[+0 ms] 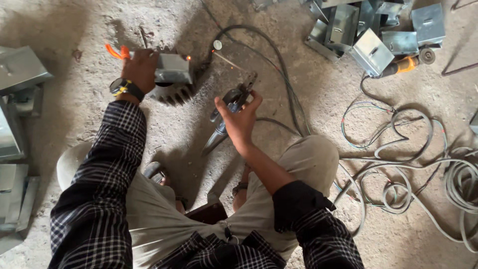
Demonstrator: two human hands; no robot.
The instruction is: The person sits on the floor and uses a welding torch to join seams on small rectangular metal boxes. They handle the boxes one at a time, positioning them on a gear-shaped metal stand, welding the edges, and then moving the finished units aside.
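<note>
My left hand (139,67) rests on the left end of a small grey metal box (173,68) that sits on a dark toothed gear (172,92) on the concrete floor. A glowing orange spot shows at the box's right corner. My right hand (240,117) grips a welding electrode holder (234,102) with a thin rod (226,60) that points toward that corner. An orange-handled tool (117,51) lies just behind my left hand. I squat over the work with both knees in view.
A heap of similar grey metal boxes (371,50) lies at the top right, with an orange angle grinder (406,64) beside it. More boxes (17,69) stand along the left edge. Coiled cables (398,189) spread over the floor at the right, and a black cable (279,60) loops behind the work.
</note>
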